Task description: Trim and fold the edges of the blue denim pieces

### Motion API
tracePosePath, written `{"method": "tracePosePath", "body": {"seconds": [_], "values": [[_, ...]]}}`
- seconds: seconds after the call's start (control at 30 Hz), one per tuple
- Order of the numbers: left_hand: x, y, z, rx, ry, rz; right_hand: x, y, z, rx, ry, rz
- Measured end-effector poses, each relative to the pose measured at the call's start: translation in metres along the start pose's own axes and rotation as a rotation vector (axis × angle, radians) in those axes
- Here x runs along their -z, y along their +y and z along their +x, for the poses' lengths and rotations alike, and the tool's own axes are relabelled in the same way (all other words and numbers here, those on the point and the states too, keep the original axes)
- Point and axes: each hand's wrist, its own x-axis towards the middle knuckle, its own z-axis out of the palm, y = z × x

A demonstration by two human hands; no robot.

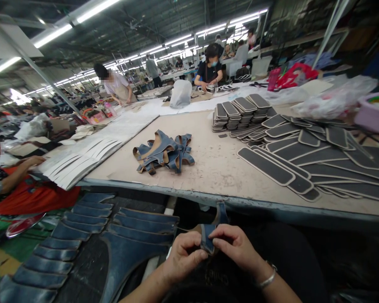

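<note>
Near the bottom centre, in front of the table edge, my left hand [185,256] and my right hand [236,248] pinch a small blue leather piece [207,239] between them. Its brown inner side shows at the left, and a narrow blue part of it rises toward the table edge. A bracelet circles my right wrist. On the table beyond, a heap of cut blue leather pieces [164,151] lies tangled. Lower left, overlapping blue leather pieces [135,231] are spread in rows on a dark surface beside my left arm.
Dark pieces with pale edges [268,166] lie stacked and fanned over the right of the table [208,176]. White strips [82,162] rest at the left. Plastic bags [337,99] and a purple basket [375,111] stand at the right. Several people work around.
</note>
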Motion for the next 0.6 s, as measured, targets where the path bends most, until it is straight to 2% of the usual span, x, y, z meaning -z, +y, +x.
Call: {"method": "tracePosePath", "body": {"seconds": [0.13,0.3,0.6], "values": [[0.003,0.006,-0.007,0.010,-0.026,0.006,-0.001,-0.012,-0.008,0.073,-0.036,-0.116],[0.006,0.006,-0.010,0.008,0.004,0.067,-0.008,-0.024,-0.015,0.192,-0.057,-0.190],[0.007,0.009,-0.011,0.012,0.006,0.198,-0.016,-0.028,-0.016,0.244,-0.066,-0.323]]}}
